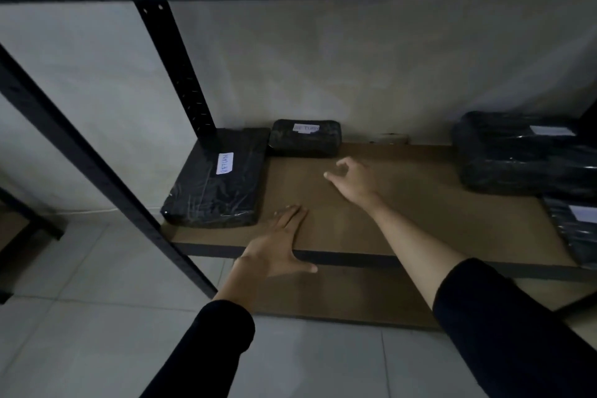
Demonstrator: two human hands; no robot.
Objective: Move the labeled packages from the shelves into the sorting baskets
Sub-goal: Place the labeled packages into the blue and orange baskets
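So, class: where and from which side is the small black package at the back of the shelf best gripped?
Probably by its two short ends, coming from the front. The small package lies flat and wide against the wall, its long side facing out and bare shelf before it. The right hand is nearest, empty, fingers loosely curled; the left hand rests flat on the shelf edge.

The head camera looks forward and down, close, onto a dim brown shelf (420, 203).
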